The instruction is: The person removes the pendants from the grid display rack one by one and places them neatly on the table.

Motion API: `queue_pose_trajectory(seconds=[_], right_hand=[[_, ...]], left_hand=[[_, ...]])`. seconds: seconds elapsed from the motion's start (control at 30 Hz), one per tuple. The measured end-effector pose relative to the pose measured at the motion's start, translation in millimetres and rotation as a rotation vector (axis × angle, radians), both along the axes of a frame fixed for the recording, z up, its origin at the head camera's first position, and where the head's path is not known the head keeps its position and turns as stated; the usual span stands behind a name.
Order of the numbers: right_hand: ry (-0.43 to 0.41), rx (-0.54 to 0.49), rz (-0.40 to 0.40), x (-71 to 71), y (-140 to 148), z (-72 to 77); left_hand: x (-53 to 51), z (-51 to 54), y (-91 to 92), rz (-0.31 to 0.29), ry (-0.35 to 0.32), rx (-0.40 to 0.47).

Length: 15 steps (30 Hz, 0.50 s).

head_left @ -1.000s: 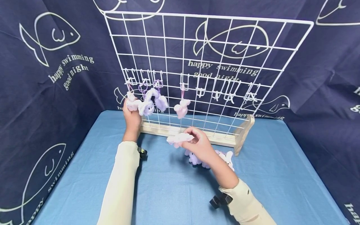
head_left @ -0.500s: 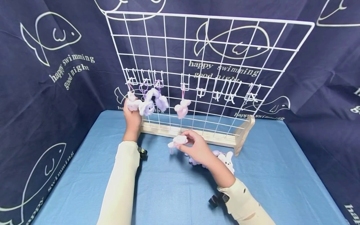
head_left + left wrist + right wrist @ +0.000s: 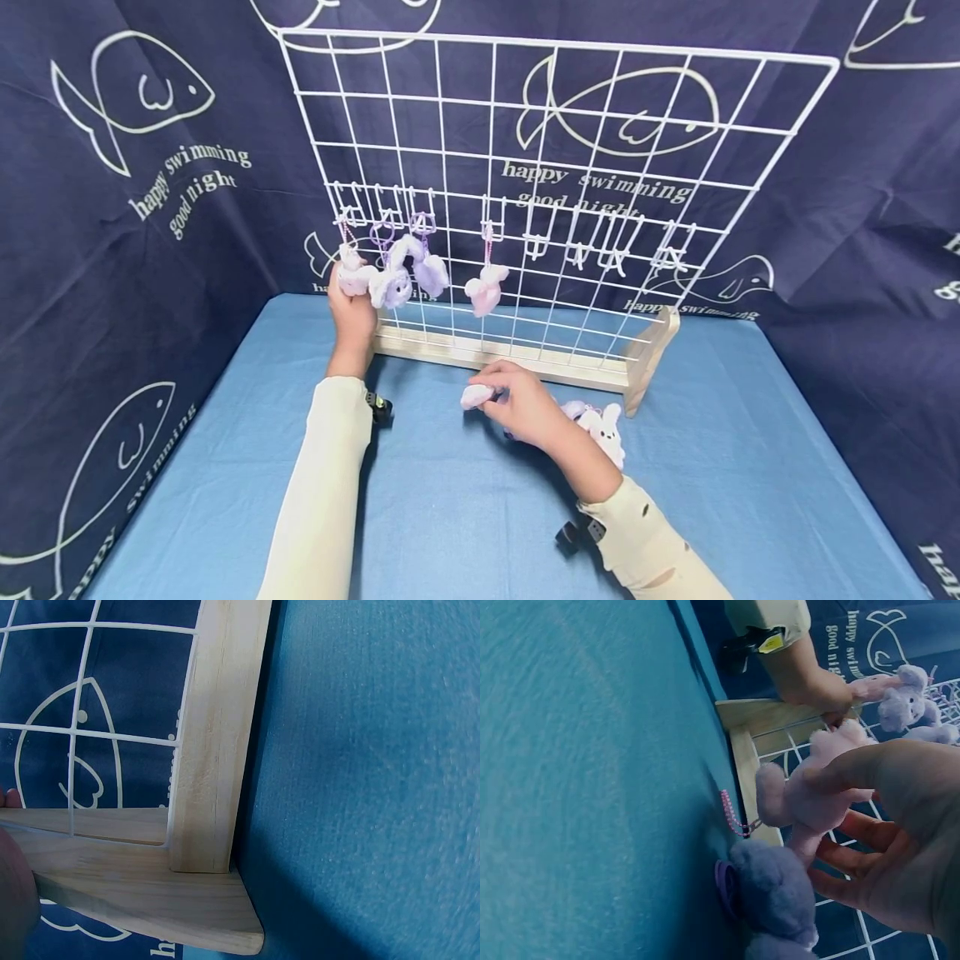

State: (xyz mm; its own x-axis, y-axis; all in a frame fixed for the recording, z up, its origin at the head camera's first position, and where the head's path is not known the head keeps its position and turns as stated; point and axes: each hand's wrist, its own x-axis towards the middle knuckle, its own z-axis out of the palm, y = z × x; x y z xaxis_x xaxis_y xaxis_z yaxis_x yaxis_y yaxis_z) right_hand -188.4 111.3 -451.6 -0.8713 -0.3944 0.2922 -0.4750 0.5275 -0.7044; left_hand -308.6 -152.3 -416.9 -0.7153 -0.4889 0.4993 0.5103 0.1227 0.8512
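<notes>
In the head view my left hand (image 3: 354,321) holds the wooden end support of the white wire grid rack, partly behind a hanging pale pink plush (image 3: 356,277). The left wrist view shows the wooden foot (image 3: 150,889) with a thumb (image 3: 15,889) on one side and a fingertip on the other. My right hand (image 3: 528,408) pinches a pink plush keychain (image 3: 821,784) above the table, in front of the rack. Its pink bead chain (image 3: 727,814) dangles free. Close below it in the right wrist view lies a lavender plush keychain (image 3: 776,889) with a purple ring.
Lavender plushes (image 3: 393,288) and another pink plush (image 3: 486,290) hang from hooks on the grid (image 3: 517,154). Several bare hooks (image 3: 615,260) line its right half. A white rabbit plush (image 3: 609,429) lies on the blue cloth (image 3: 465,517) behind my right forearm.
My right hand has drawn slightly down and toward me with the pink plush keychain, turning it so less of it shows. The left hand stays on the support.
</notes>
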Motion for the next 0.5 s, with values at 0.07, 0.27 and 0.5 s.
queue_pose_trajectory(seconds=[0.07,0.27,0.5], right_hand=[[0.012,0.016,0.007,0.3,-0.4,-1.0],[0.027,0.071,0.033,-0.2,-1.9,-4.5],[0.009,0.158,0.099,2.1,0.2,-6.4]], left_hand=[[0.7,1.1,-0.2,-0.011,0.004,0.001],[-11.0,-6.9,-5.3,-0.003,0.009,-0.01],[-25.8,-23.2,-11.9,0.003,0.011,0.013]])
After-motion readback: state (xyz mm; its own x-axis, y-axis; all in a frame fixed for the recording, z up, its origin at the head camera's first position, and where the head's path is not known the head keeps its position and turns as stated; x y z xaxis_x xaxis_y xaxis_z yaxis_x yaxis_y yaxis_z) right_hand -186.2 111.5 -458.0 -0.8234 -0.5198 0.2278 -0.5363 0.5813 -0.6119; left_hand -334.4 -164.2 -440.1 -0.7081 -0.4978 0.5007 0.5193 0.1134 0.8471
